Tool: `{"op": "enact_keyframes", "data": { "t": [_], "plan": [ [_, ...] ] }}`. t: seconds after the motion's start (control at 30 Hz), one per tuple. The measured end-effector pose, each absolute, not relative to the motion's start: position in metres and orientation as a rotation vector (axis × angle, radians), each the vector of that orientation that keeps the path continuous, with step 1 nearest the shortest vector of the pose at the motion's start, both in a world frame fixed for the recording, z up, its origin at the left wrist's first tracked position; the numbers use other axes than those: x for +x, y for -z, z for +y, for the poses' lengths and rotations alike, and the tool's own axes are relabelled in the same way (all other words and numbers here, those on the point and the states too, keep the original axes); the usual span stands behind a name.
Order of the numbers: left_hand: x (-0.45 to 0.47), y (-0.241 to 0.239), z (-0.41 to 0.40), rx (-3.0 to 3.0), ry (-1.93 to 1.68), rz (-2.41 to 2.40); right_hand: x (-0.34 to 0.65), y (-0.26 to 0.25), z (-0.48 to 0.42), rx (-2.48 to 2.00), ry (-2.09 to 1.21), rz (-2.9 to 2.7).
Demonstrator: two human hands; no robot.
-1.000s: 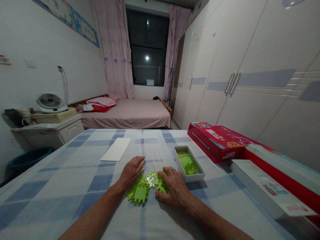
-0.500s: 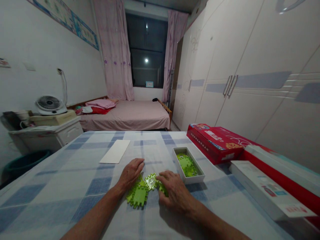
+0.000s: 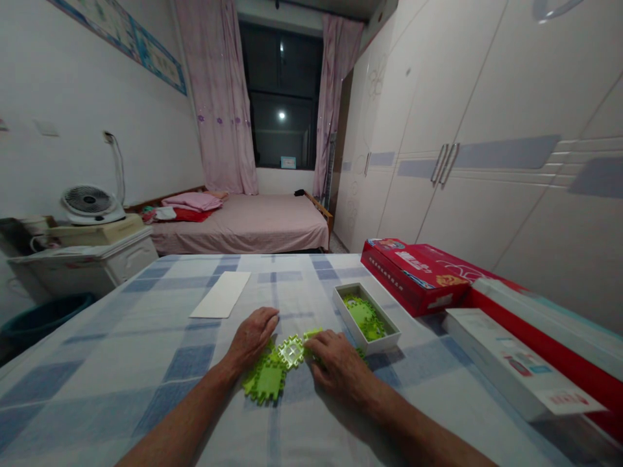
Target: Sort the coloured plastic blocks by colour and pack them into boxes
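Note:
Green interlocking plastic puzzle tiles (image 3: 272,373) lie joined on the checked tablecloth (image 3: 146,363) in front of me. My left hand (image 3: 253,337) rests palm-down on their far left edge, fingers flat and together. My right hand (image 3: 338,366) lies over the tiles on the right, its fingers curled down onto a tile near the shiny middle piece (image 3: 292,350). Just right of that hand stands a small white box (image 3: 389,337) with more green tiles (image 3: 365,314) inside.
A white box lid (image 3: 221,294) lies flat further back on the left. Red boxes (image 3: 413,272) and a long white box (image 3: 511,366) line the table's right side by the wardrobe. Beyond the table are a bed (image 3: 248,224), a cabinet with a fan (image 3: 90,202), and a blue bin (image 3: 43,314).
My right hand has slid slightly back and right on the tiles, uncovering more of the far tile edge. My left hand stays in place. The view shifted a little.

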State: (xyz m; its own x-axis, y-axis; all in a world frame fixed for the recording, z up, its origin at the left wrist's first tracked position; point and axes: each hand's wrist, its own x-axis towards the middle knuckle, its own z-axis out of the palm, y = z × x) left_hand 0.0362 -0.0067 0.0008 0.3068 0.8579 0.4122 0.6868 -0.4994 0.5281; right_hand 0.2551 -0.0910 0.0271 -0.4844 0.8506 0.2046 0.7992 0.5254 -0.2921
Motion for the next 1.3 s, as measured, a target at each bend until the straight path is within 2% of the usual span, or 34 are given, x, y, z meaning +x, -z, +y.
{"op": "enact_keyframes", "data": {
  "t": [0.33,1.03,1.17,1.3],
  "plan": [
    [0.036,0.001,-0.006,2.319,-0.956,1.378,0.275,-0.047,-0.099,-1.523,-0.25,-2.543],
    [0.037,-0.002,-0.007,2.352,-0.951,1.371,0.287,-0.06,-0.1,-1.462,-0.463,-2.479],
    [0.037,-0.004,-0.008,2.366,-0.927,1.368,0.296,-0.076,-0.103,-1.431,-0.575,-2.412],
    [0.036,-0.004,-0.009,2.384,-0.924,1.365,0.317,-0.104,-0.091,-1.448,-0.46,-2.275]
  ]
}}
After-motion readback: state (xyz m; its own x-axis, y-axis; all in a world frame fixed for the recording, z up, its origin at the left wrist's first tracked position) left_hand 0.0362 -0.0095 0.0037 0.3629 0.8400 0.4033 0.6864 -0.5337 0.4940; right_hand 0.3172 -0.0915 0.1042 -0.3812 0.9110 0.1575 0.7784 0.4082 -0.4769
